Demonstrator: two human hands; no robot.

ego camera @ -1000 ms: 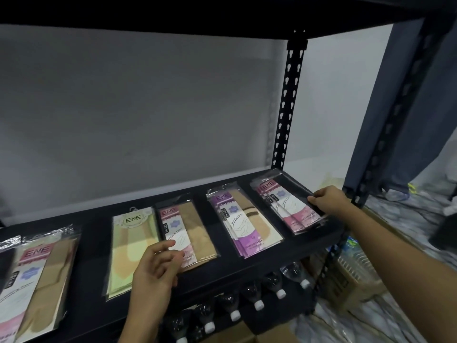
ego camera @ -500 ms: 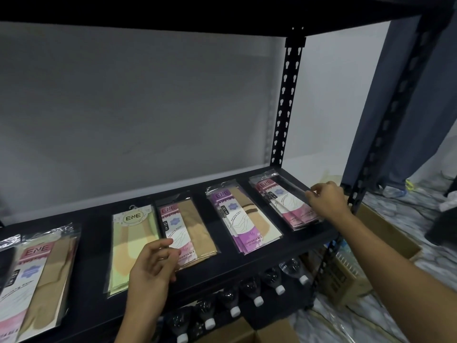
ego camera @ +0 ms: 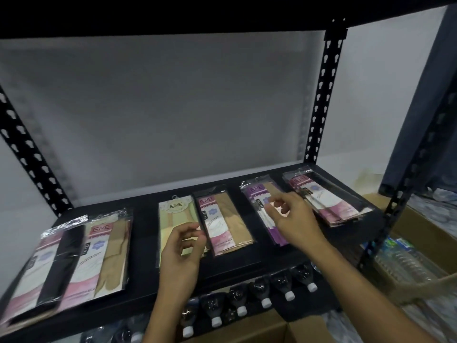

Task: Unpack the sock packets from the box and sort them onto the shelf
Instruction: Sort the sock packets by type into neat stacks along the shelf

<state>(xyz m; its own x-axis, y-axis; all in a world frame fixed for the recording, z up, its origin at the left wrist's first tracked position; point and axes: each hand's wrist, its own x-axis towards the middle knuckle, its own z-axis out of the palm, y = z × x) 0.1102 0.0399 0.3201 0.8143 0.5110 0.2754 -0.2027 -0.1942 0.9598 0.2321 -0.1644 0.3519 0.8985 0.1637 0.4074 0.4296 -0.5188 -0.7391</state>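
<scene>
Black shelf [ego camera: 148, 233], packets laid flat in a row. Going left to right.

At 9 o'clock of the shelf: black-sock pile [ego camera: 49, 263] overlapped by a pink-label tan pile [ego camera: 99, 253], both skewed, the black one close to the front lip.

Near centre, at 6 o'clock: pale yellow packet [ego camera: 173, 219], with the pink-label tan packet [ego camera: 226, 219] just beside it, edges touching or overlapping; cannot tell which.

Left hand [ego camera: 181, 251] hovers over the lower end of the yellow packet, fingers loosely curled, half open, nothing held. Contact with the film is unclear.

Toward 3 o'clock: purple-label pile [ego camera: 259, 206]. Right hand [ego camera: 294, 219] is above it, thumb and forefinger nearly pinched, the rest relaxed, holding nothing that I can see.

Far right at 3 o'clock, by the upright post [ego camera: 321, 95]: pink-label dark pile [ego camera: 329, 199], fanned slightly.

Box: cardboard [ego camera: 420, 233] shows beyond the shelf's right end at 4 o'clock, likely the source box; contents not visible. Bottles [ego camera: 264, 295] lie on the tier below.

Judged step: tidying and squaring the sorted piles. To do it well: press flat with fingertips, since the slick film slides easily; nudge each pile by its long edges so layers align; leave clear gaps between kinds; pull the left piles back from the front lip so nothing slips off onto the bottles.
</scene>
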